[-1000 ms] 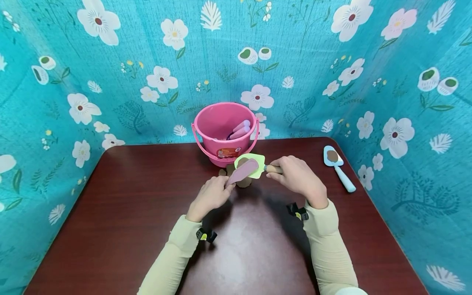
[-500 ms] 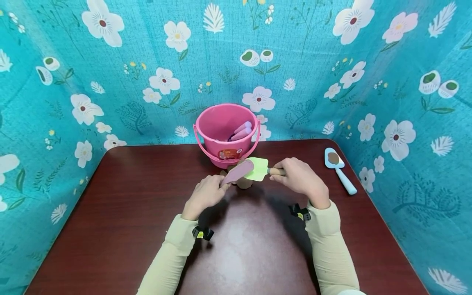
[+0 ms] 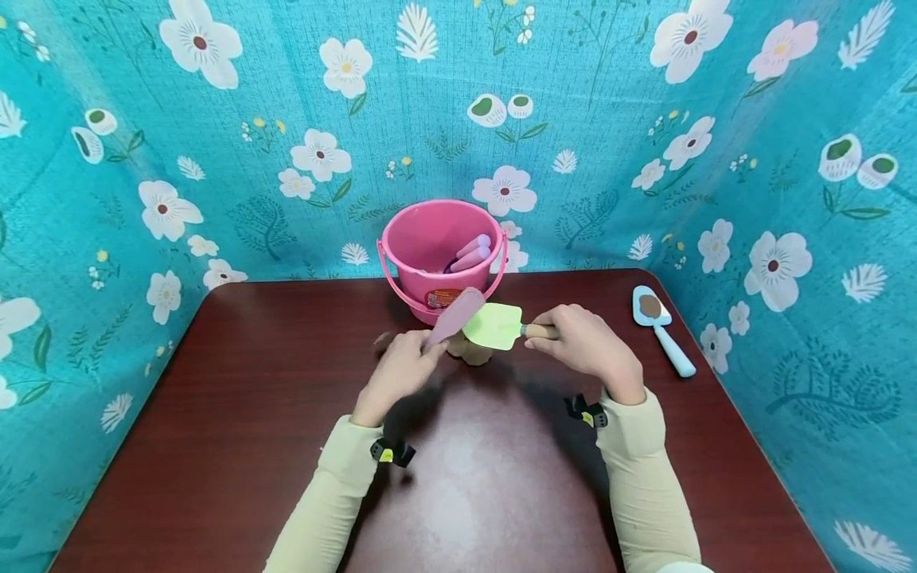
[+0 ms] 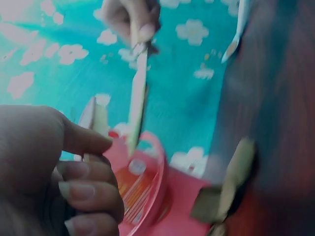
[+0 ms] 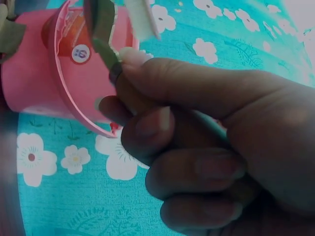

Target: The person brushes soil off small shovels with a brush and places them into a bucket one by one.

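In the head view my left hand (image 3: 398, 368) grips the handle of a mauve-backed brush (image 3: 455, 312); its pale bristles (image 5: 141, 18) show in the right wrist view. The brush head is angled up to the right, close beside the light green blade of a small hand shovel (image 3: 494, 325). My right hand (image 3: 589, 344) grips that shovel by its wooden handle, blade pointing left. Brown flat pieces (image 3: 473, 352) lie on the table below the blade, partly covered; their kind is unclear. Another brown piece (image 3: 383, 342) shows left of my left hand.
A pink bucket (image 3: 404, 282) stands behind the hands near the back edge, with lilac-handled tools (image 3: 471, 256) inside. On the right lies a pale blue shovel (image 3: 672, 350) with a brown patch on its blade. Floral cloth (image 3: 272, 191) hangs around the dark red table (image 3: 251, 398).
The brush has drawn left off the green blade and its head has tilted upward. A brown patch seen on that blade earlier no longer shows. The right hand has barely moved.
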Demonstrator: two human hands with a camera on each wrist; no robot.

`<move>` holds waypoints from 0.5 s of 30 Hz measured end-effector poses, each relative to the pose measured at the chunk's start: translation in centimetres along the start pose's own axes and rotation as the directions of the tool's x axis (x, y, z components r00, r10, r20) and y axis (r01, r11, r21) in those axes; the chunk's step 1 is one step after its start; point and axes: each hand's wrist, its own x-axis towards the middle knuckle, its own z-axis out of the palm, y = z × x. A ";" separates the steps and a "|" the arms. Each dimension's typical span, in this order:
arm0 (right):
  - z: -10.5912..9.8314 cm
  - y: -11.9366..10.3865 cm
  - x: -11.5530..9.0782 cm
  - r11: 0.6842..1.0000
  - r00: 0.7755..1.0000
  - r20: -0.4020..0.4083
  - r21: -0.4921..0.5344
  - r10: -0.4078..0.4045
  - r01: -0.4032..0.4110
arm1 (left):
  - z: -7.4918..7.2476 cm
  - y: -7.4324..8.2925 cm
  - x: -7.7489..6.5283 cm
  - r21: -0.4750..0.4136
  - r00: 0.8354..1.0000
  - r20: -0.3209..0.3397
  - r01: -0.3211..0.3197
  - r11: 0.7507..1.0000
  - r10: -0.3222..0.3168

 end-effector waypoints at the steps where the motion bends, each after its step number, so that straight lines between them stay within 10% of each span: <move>1: 0.0 -0.1 0.0 1.000 1.000 -0.002 0.005 -0.010 0.010 | 0.3 0.2 0.0 -0.035 0.999 0.025 -0.020 0.999 0.021; 8: 0.0 -1.1 0.1 0.998 0.998 -0.015 0.018 -0.055 0.055 | 2.3 1.0 -0.3 -0.137 0.983 0.172 -0.045 0.990 0.069; 15: -0.5 -0.9 -0.4 0.999 0.998 -0.029 -0.011 -0.048 0.047 | 1.8 -0.3 0.3 -0.054 0.997 0.080 0.022 0.998 -0.018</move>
